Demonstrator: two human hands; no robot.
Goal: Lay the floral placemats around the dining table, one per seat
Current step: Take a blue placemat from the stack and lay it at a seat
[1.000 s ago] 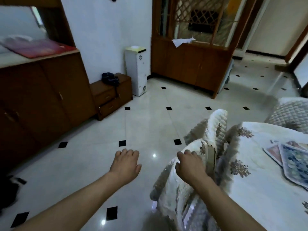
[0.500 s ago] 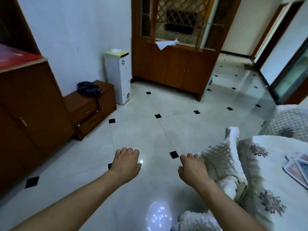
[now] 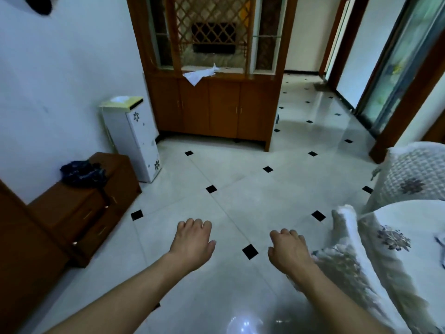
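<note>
Left hand (image 3: 192,239): fingers loosely curled, empty, above tiled floor (image 3: 240,179); right hand (image 3: 289,249): likewise, just beside quilted chair cover (image 3: 344,239); floral placemats (image 3: 442,242): I see only a sliver on the table (image 3: 414,213), far right edge.

Glossy tiled floor (image 3: 240,184), wooden cabinet (image 3: 216,109), quilted tablecloth (image 3: 407,256)

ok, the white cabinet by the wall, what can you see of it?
The white cabinet is tall, narrow and boxy; it looks like painted board or plastic. Its pale yellow top has something white lying on it, unclear what. There are small dark flower decals on the front. It stands upright on the tiled floor against the wall, between the low drawer unit and the wooden sideboard. Whether it touches either cannot be told.
</note>
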